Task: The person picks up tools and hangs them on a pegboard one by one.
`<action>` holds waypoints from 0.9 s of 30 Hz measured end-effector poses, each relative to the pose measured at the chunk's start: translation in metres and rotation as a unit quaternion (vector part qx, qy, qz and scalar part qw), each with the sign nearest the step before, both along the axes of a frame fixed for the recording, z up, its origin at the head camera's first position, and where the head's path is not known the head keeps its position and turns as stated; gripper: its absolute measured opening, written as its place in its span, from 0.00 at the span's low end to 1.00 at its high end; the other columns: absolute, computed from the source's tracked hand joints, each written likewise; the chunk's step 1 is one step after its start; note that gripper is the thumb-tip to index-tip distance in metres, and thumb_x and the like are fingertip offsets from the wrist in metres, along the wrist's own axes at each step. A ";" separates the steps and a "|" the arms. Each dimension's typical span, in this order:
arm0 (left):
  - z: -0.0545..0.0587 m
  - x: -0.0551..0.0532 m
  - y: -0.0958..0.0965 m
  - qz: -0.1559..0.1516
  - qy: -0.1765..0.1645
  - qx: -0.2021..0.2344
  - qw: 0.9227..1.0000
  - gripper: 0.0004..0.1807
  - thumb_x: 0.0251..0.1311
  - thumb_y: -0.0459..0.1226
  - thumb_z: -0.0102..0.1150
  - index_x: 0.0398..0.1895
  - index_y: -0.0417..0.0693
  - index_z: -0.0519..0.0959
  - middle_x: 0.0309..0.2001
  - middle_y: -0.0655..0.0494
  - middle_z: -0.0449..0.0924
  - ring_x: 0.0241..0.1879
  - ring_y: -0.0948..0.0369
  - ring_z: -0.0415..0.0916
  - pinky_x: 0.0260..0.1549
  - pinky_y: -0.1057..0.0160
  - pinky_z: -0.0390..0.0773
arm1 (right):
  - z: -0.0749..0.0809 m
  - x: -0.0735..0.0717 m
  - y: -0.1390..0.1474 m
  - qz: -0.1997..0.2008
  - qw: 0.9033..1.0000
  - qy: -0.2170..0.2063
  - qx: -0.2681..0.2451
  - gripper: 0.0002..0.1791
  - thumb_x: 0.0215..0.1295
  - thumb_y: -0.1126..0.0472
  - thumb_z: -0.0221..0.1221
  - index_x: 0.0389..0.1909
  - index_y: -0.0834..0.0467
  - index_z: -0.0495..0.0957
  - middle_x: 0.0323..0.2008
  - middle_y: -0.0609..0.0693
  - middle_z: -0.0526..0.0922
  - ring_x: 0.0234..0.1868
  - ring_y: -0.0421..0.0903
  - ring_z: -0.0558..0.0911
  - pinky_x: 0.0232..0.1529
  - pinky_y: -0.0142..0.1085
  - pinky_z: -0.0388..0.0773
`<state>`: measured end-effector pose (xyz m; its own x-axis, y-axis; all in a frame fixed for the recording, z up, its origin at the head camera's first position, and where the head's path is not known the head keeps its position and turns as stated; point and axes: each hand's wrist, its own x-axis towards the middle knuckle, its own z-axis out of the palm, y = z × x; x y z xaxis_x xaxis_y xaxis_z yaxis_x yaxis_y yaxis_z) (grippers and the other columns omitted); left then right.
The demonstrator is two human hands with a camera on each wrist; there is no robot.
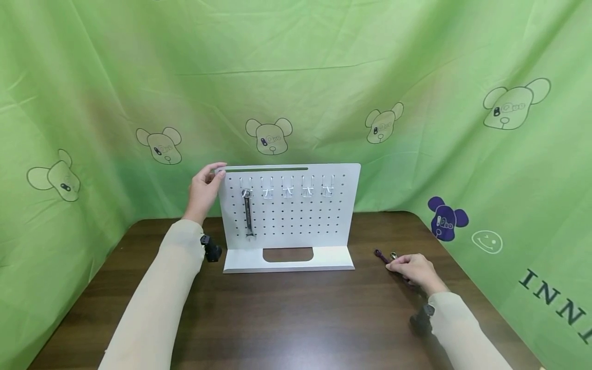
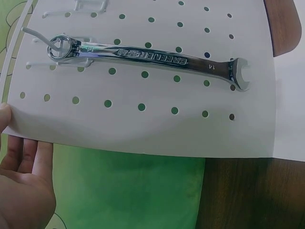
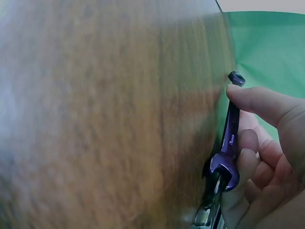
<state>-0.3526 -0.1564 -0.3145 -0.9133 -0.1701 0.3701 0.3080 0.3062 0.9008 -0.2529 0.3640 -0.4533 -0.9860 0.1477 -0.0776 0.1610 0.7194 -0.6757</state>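
Purple wrench (image 3: 231, 125) near the table's (image 1: 277, 318) right edge is being pinched by our right hand (image 1: 416, 271), while our left hand (image 1: 203, 191) is clamping the pegboard's (image 1: 287, 240) upper left corner. One silver wrench (image 2: 143, 56) is hanging, four hooks (image 1: 328, 191) are holding none; we are judging the work early, with bare wood running between pegboard and right hand.

On my feeds I count 1 pegboard (image 1: 287, 241), 5 hooks (image 1: 288, 191), 2 hands (image 1: 203, 194), 1 hanging wrench (image 2: 143, 55), 1 purple wrench (image 3: 231, 129); overlapped tools (image 3: 204, 215) uncountable

Glossy metal wrench (image 2: 152, 56), smooth matt pegboard (image 2: 143, 130), wood tabletop (image 1: 287, 318)
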 end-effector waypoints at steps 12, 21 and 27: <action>0.000 0.000 0.000 0.005 -0.002 -0.003 1.000 0.17 0.73 0.46 0.56 0.61 0.57 0.80 0.45 0.51 0.77 0.42 0.59 0.71 0.42 0.61 0.73 | -0.005 -0.005 0.002 0.010 1.000 0.003 0.015 0.14 0.56 0.49 0.71 0.33 0.56 0.89 0.30 0.46 0.83 0.26 0.44 0.75 0.24 0.37 0.75; -0.001 0.000 -0.001 0.001 -0.001 0.001 1.000 0.17 0.73 0.45 0.56 0.61 0.57 0.80 0.46 0.51 0.78 0.43 0.59 0.72 0.43 0.61 0.73 | -0.003 -0.005 -0.001 0.017 1.000 0.014 0.020 0.14 0.57 0.50 0.71 0.32 0.57 0.88 0.29 0.46 0.84 0.27 0.43 0.76 0.24 0.37 0.77; 0.000 0.000 -0.001 0.000 -0.001 -0.001 1.000 0.17 0.73 0.45 0.56 0.61 0.58 0.80 0.46 0.50 0.78 0.43 0.58 0.72 0.43 0.60 0.74 | 0.004 -0.005 -0.006 0.026 0.999 0.016 -0.011 0.14 0.59 0.52 0.71 0.33 0.61 0.87 0.31 0.47 0.84 0.29 0.44 0.78 0.26 0.38 0.79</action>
